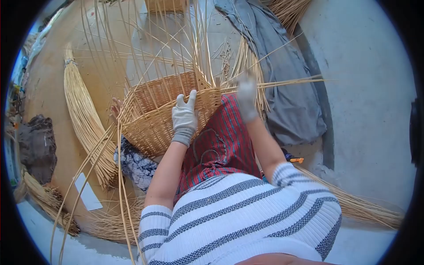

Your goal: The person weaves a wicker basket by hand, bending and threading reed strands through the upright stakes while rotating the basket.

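Note:
A half-woven wicker basket [152, 128] rests against my lap, its tall upright stakes standing above the rim. My left hand [184, 117], in a pale glove, holds the near wall at the rim, with two fingers showing there. Beside the basket's right corner is my right hand [247, 97], also gloved and smeared by motion. Long thin canes [287, 82] run out to the right from that corner, close to my right hand. Whether it grips them cannot be made out. Other long canes [119, 176] hang from the left corner toward me.
A tied bundle of canes [88, 115] lies on the floor at left, near a white card [88, 192]. Grey cloth [287, 88] spreads at right beside more loose canes [247, 66]. An orange-tipped tool [295, 159] lies by my right elbow. Another woven piece [164, 5] is at the top.

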`<state>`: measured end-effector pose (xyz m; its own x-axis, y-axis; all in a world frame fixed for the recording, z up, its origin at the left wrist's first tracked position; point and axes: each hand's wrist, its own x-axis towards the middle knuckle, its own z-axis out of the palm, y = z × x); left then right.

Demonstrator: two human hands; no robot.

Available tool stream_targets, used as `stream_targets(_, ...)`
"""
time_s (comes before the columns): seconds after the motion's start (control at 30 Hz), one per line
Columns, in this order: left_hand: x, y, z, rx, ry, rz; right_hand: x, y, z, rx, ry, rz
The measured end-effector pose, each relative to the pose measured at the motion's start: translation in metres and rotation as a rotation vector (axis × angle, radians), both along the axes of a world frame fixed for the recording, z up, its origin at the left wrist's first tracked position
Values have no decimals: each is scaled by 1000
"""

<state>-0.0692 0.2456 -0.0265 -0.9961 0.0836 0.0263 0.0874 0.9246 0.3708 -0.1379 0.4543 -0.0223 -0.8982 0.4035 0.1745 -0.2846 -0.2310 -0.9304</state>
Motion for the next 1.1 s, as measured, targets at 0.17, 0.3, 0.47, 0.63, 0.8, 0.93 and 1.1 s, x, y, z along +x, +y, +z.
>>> stream_targets(0.17, 7, -2, -13, 37, 95, -6, 98, -26, 25, 302, -434, 224)
stream_targets(0.3, 53, -61, -14, 537, 352, -91, 72, -54, 9, 1310, -403, 351)
stream_targets(0.47, 112, -207, -45, 1161, 674, 969, 92, -104, -5, 875, -366, 397)
stream_targets(0.63, 123, -225, 22, 1085, 713, 939, 145, -208, 54, 879, -122, 1229)
stream_targets(0.8, 150, -227, -6, 879, 626, 523, 177, -264, 87, 733, 493, 1287)
stream_targets(0.93, 176, -213, 13, 1598, 483, 419, 169, -301, 97, 688, 952, 1211)
stream_targets(1.1, 134, -216, 81, 664, 265, 188, 172, -282, 89, 864, 827, 1478)
